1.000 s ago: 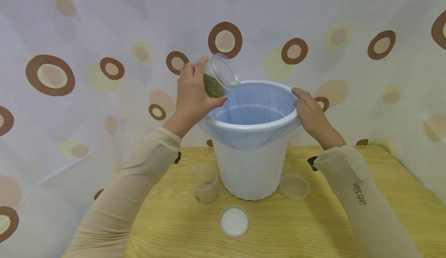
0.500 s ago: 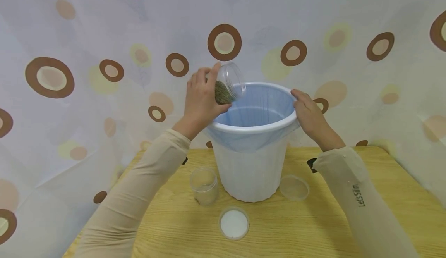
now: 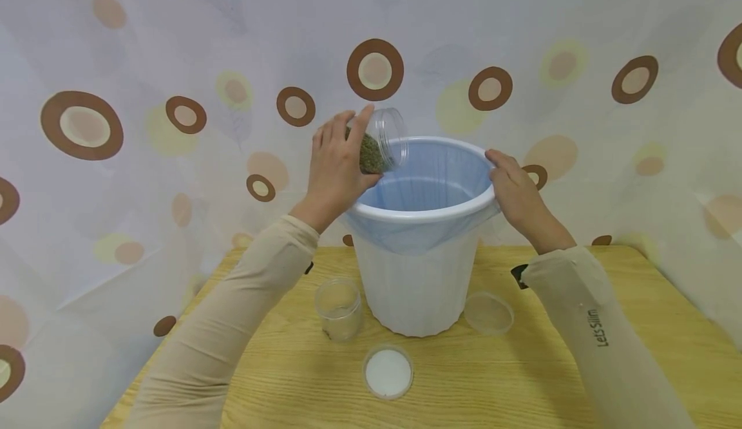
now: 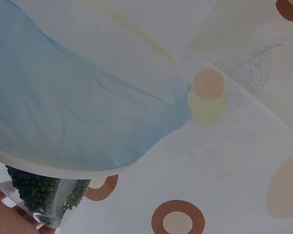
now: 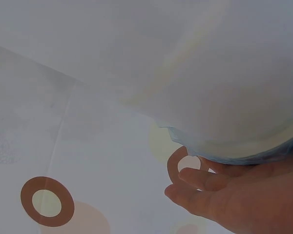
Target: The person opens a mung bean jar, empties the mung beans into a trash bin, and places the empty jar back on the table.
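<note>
My left hand point(image 3: 338, 170) grips a clear plastic jar point(image 3: 390, 134) of small green mung beans point(image 3: 371, 154), also seen in the left wrist view. Tipped on its side, the jar has its open mouth facing right over the left part of a white bin point(image 3: 416, 281). A thin blue bag point(image 3: 406, 232) lines the bin and folds down over its rim. On the right side of the rim rests my right hand point(image 3: 518, 197); the right wrist view shows its fingers point(image 5: 200, 200) stretched along the outside, fairly straight.
An uncovered clear jar point(image 3: 339, 313) stands left of the bin on the wooden table point(image 3: 475, 384). A white-topped round lid point(image 3: 388, 372) lies in front, and a clear lid point(image 3: 489, 313) lies to the right. Behind hangs a patterned curtain point(image 3: 429, 23).
My left hand has shifted right and slightly down, tilting the jar further so its mouth turns more over the bin. The right hand stays on the rim.
</note>
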The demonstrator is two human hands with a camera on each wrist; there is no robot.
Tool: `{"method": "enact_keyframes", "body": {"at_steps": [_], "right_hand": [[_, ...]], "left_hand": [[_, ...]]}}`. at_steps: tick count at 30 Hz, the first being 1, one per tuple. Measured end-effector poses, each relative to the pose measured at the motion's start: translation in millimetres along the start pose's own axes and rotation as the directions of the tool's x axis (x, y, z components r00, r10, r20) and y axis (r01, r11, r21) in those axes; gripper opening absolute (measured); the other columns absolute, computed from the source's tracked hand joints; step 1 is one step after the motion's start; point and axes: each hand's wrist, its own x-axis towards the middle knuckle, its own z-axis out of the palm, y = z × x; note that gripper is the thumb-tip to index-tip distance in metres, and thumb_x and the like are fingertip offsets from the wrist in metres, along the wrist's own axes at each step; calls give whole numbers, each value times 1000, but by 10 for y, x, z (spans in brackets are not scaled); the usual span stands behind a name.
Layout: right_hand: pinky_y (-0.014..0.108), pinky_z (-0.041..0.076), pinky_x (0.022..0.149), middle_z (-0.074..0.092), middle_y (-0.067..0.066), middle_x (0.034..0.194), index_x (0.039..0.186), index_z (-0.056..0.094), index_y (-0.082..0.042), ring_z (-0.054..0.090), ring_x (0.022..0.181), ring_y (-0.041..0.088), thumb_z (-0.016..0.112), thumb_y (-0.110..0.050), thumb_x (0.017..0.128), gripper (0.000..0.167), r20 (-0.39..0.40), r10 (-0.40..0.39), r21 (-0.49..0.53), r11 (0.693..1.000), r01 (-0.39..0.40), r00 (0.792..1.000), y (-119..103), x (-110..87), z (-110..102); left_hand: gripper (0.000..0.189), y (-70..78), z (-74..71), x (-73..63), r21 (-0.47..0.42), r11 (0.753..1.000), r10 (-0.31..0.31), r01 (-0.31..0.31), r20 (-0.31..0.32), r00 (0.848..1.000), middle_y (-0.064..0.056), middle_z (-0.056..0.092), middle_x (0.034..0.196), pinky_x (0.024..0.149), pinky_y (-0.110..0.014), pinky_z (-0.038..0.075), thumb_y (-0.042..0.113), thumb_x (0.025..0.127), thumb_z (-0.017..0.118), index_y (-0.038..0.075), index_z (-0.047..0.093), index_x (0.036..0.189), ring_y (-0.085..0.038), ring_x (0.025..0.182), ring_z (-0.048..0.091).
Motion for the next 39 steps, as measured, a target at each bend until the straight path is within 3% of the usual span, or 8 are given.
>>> {"method": "enact_keyframes", "body": {"at_steps": [12, 25, 39], "right_hand": [[54, 10, 115, 12, 22, 157, 151, 18, 3, 8, 144, 39, 17, -23, 101, 57, -9, -23, 16, 1000, 23, 1000, -6, -13, 9], [54, 10, 114, 13, 21, 158, 151, 19, 3, 8, 145, 38, 18, -23, 101, 57, -21, -31, 31, 999, 31, 999, -4, -12, 22], [54, 8, 115, 13, 21, 158, 151, 19, 3, 7, 145, 37, 18, -24, 101, 57, -24, -30, 33, 999, 31, 999, 2, -7, 30]], "left_hand": [[97, -39, 37, -3, 12, 1000, -5, 5, -8, 1000, -15, 38, 140, 111, -42, 20, 27, 67, 89, 15, 34, 146, -31, 130, 37], [95, -39, 49, -17, -6, 1000, -31, 31, 9, 999, -12, 36, 144, 116, -41, 11, 17, 67, 89, 19, 35, 145, -30, 142, 24], [92, -20, 33, -18, 17, 1000, 7, -8, 46, 999, -13, 33, 146, 117, -40, 5, 14, 70, 86, 19, 34, 146, -30, 144, 20]]}}
